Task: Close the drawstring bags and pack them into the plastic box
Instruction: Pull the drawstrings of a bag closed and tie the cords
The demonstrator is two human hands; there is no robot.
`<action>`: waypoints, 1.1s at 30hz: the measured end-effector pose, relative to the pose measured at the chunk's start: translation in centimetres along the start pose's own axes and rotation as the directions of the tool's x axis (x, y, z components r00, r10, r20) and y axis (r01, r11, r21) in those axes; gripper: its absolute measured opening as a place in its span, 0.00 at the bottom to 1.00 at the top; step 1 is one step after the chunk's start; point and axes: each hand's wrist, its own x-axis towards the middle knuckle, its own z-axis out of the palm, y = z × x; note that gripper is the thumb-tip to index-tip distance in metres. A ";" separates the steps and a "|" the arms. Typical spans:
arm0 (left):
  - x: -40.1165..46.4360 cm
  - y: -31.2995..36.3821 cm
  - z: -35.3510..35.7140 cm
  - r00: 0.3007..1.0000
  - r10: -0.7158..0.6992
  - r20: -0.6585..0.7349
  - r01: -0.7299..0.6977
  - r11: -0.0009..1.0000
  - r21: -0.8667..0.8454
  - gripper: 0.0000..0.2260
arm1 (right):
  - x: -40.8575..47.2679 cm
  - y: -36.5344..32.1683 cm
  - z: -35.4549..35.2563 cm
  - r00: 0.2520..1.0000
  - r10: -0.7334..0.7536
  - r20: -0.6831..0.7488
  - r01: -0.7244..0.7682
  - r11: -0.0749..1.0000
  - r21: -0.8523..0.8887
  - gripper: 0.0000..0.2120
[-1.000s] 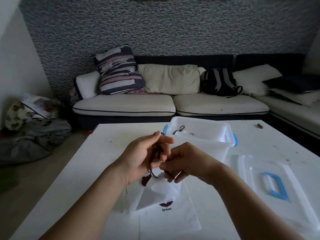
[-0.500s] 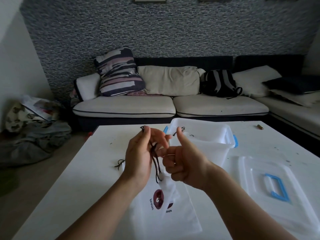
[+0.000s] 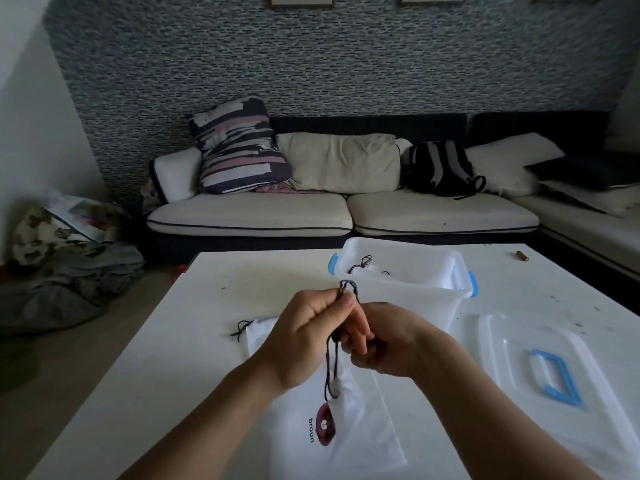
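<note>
A white drawstring bag (image 3: pixel 341 415) with a dark red logo hangs over the table in front of me. My left hand (image 3: pixel 308 337) pinches its dark cords (image 3: pixel 330 365), whose looped end sticks up above my fingers. My right hand (image 3: pixel 388 339) is curled close beside the left and touches the cords, its fingertips hidden. Under the hanging bag lie more white bags (image 3: pixel 367 445), one with a knotted cord at the left (image 3: pixel 258 332). The translucent plastic box (image 3: pixel 412 292) with blue clips stands just behind my hands, with a bag and dark cords inside.
The box lid (image 3: pixel 540 372) with a blue handle lies flat at the right on the white table (image 3: pixel 173 341). A small brown item (image 3: pixel 522 255) sits at the far right edge. A sofa with cushions and a backpack stands behind.
Both hands have dropped lower and come together. The bag now hangs straighter from the cords, its logo lower down. The right thumb, raised half a second ago, has folded in.
</note>
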 end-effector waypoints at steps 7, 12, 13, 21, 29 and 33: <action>2.4 -1.1 -3.6 0.656 -0.572 -0.492 -0.112 0.571 -0.813 0.19 | 1.7 -2.1 -2.8 0.928 -0.249 -0.278 0.371 0.538 0.757 0.16; 2.1 -2.9 -8.8 0.570 -0.742 -0.353 0.195 0.539 -0.819 0.17 | 0.3 -2.9 -5.1 0.908 -0.333 -0.254 0.391 0.891 0.230 0.12; 2.0 -3.2 -8.7 0.585 -0.689 -0.428 0.367 0.695 -0.618 0.15 | 0.2 -2.5 -4.7 0.893 -0.393 -0.219 0.379 0.920 -0.101 0.11; 0.1 -2.2 -5.1 0.862 -0.437 -0.257 0.441 0.396 0.806 0.18 | 0.2 0.1 -2.3 0.946 -0.303 0.118 0.147 0.073 -0.986 0.20; 0.0 -2.9 -6.5 0.802 -0.579 0.150 0.226 0.525 0.821 0.18 | 0.0 -0.4 -4.6 0.968 -0.205 0.142 0.192 0.252 -0.948 0.10; 0.3 -2.5 -6.3 0.932 -0.355 0.076 0.319 0.901 0.295 0.16 | -0.2 -0.7 -5.3 0.933 -0.339 0.121 0.317 0.616 -0.721 0.05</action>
